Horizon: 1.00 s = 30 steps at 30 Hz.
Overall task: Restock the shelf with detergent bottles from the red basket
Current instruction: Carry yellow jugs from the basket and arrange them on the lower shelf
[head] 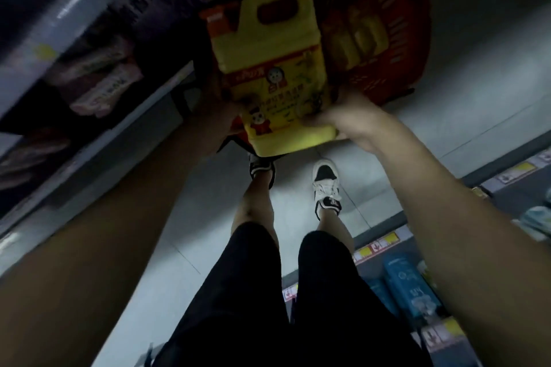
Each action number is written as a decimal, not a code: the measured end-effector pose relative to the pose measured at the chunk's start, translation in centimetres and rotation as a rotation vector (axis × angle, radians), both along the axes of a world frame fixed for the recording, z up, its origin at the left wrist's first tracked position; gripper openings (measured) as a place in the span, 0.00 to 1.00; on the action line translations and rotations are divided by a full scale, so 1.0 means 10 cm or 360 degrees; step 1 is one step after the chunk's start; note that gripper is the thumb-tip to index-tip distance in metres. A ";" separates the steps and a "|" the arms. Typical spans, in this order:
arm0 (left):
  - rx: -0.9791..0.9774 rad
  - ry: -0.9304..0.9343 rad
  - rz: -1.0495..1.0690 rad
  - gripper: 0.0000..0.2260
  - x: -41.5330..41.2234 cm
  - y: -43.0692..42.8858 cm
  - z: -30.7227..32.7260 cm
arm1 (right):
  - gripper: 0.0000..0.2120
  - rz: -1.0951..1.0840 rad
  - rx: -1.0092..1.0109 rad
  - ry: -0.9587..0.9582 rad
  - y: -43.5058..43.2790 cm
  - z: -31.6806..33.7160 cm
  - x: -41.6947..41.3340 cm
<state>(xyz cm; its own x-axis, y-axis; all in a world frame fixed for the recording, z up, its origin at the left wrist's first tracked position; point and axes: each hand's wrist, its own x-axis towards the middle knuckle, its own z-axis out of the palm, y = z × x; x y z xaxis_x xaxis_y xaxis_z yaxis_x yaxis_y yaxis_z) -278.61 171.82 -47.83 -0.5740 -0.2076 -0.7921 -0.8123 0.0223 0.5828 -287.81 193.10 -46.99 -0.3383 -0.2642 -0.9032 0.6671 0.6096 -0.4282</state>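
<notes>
I hold a large yellow detergent bottle (277, 68) with a built-in handle and a red cap in front of me, in the air above the floor. My left hand (217, 110) grips its left side, partly hidden behind the bottle. My right hand (343, 119) grips its lower right corner. Behind the bottle stands the red basket (396, 48) on the floor, with more yellow bottles (357, 36) lying inside it.
A shelf unit (59, 48) with packaged goods runs along the left of the aisle. Another shelf (417, 280) with blue bottles and yellow price tags lines the right. My legs and two sneakers stand on the grey tiled floor (167, 247) between them.
</notes>
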 end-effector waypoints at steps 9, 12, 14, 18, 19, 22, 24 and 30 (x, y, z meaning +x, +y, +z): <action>-0.0100 0.0616 0.0387 0.28 0.47 0.40 2.57 | 0.40 -0.0083 -0.0425 0.0574 0.37 2.27 0.42; -0.0215 0.0751 0.0438 0.28 0.81 0.54 3.27 | 0.40 0.0096 -0.0499 0.0689 0.41 2.87 0.58; -0.0292 0.0857 0.0556 0.28 1.06 0.58 3.63 | 0.40 0.0242 -0.0581 0.0753 0.36 3.19 0.66; -0.0442 0.1031 0.0759 0.28 1.62 0.57 4.19 | 0.39 0.0497 -0.0781 0.0867 0.05 3.79 0.86; -0.0484 0.1081 0.0812 0.28 1.77 0.54 4.32 | 0.39 0.0572 -0.0835 0.0901 -0.07 3.94 0.94; -0.0576 0.1213 0.0942 0.26 2.25 0.35 4.68 | 0.38 0.0733 -0.1013 0.0978 -0.45 4.33 1.26; -0.0630 0.1277 0.0986 0.24 2.62 0.17 4.92 | 0.37 0.0794 -0.1116 0.1004 -0.73 4.53 1.55; -0.0944 0.1383 0.1185 0.28 4.07 -0.38 5.39 | 0.36 0.1085 -0.1347 0.1056 -1.73 4.93 2.81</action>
<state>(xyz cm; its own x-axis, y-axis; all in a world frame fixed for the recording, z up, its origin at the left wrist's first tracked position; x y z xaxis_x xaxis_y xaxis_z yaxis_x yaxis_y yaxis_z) -237.91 168.06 6.09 -0.4464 -0.8888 0.1041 -0.1020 0.1661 0.9808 -259.70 175.81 2.28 -0.2278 -0.9705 -0.0782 -0.1629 0.1172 -0.9796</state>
